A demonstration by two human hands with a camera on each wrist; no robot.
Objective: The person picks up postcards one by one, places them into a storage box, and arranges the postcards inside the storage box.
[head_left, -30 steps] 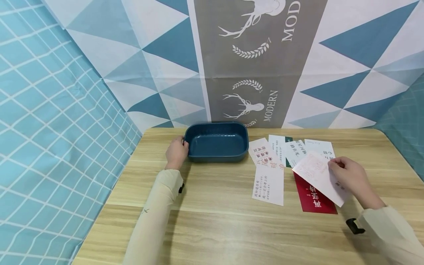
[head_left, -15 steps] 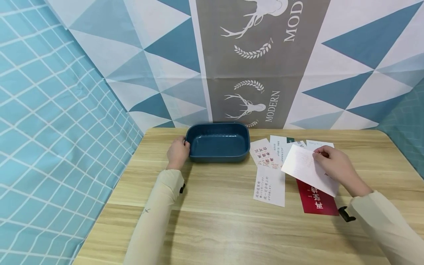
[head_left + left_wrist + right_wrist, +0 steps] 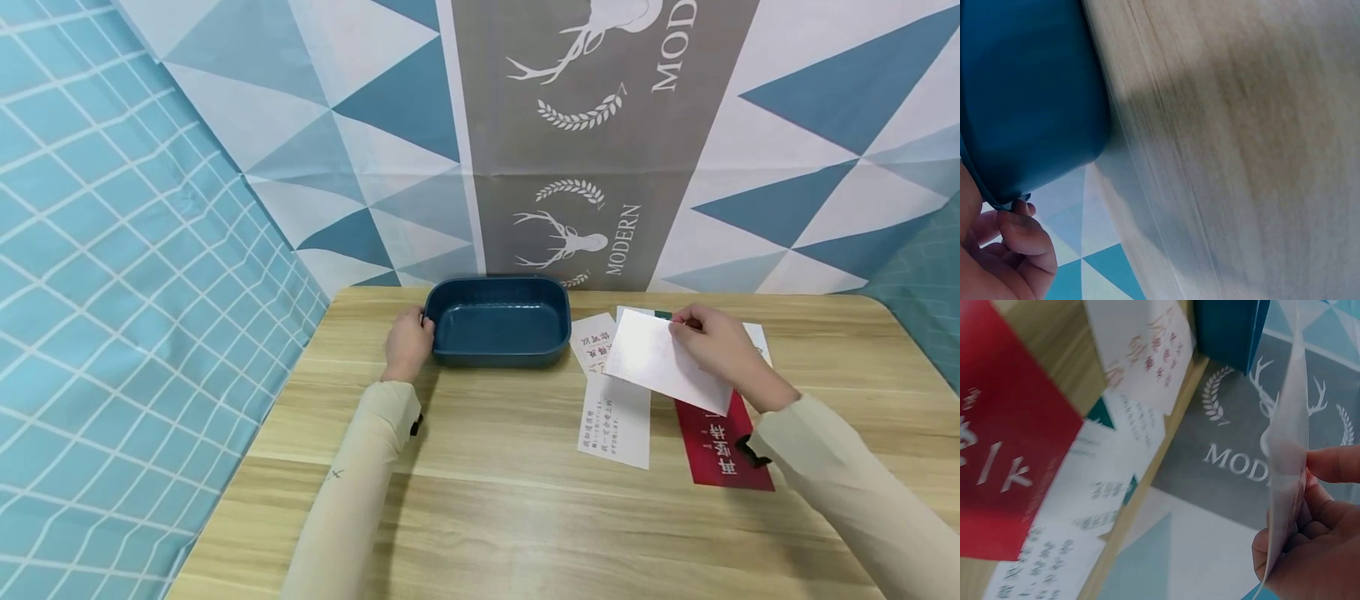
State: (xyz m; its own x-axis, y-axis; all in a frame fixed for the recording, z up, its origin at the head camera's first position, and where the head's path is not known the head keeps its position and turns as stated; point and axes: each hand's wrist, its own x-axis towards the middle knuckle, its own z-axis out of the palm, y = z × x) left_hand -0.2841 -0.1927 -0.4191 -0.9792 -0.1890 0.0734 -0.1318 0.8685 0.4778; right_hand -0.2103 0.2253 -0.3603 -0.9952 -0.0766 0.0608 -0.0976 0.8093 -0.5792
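Note:
A dark blue rectangular dish (image 3: 501,361) stands at the back of the table, and my left hand (image 3: 408,343) grips its left end. In the left wrist view, curled fingers (image 3: 1029,244) hold the rim of that dish (image 3: 1035,106). My right hand (image 3: 716,350) pinches a white card (image 3: 660,367) by its far edge, lifted above the other cards. The right wrist view shows this card (image 3: 1288,444) edge-on between thumb and fingers. Below it lie a red card (image 3: 723,446), a white card with dark writing (image 3: 615,425) and a card with red writing (image 3: 592,337).
More white printed cards (image 3: 1094,475) overlap on the wooden table (image 3: 510,500), partly hidden by the held card and right hand. A patterned sheet (image 3: 555,167) hangs directly behind the table, and a blue gridded cloth (image 3: 112,292) borders its left side.
My right hand has carried the white card leftward and farther back, off the red card and toward the dish. The left hand has kept its grip on the dish.

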